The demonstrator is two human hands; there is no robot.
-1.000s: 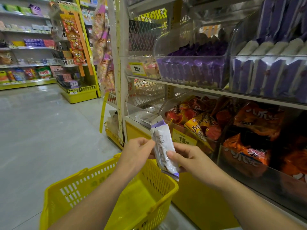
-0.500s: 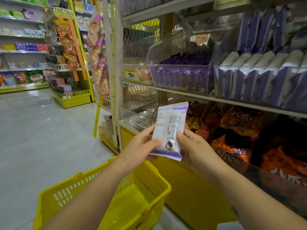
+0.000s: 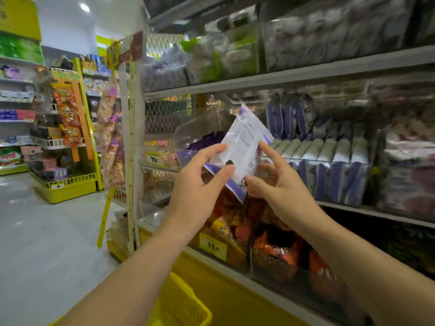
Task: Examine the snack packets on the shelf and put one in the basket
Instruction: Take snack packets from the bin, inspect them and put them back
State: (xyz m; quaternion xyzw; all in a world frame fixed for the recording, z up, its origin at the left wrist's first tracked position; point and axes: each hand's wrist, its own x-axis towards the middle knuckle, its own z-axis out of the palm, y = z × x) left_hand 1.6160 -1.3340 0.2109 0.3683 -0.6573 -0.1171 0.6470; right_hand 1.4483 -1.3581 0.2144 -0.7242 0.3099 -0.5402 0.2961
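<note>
A white and purple snack packet (image 3: 242,147) is held up in front of the middle shelf, tilted with its printed back toward me. My left hand (image 3: 200,182) pinches its lower left side between thumb and fingers. My right hand (image 3: 273,182) grips its lower right corner, index finger raised along the edge. Behind the packet, clear bins hold rows of similar purple and white packets (image 3: 329,161). Only a corner of the yellow basket (image 3: 186,304) shows at the bottom, below my left forearm.
Orange and red snack bags (image 3: 277,250) fill the lower bins behind yellow price tags (image 3: 213,245). A white mesh shelf end (image 3: 131,161) carries hanging snack strips. Across the grey aisle floor (image 3: 47,231) stands a yellow display rack (image 3: 68,184).
Both hands have raised the packet from above the basket up to the middle shelf and tilted it. The view has swung upward, so most of the basket has dropped out of sight.
</note>
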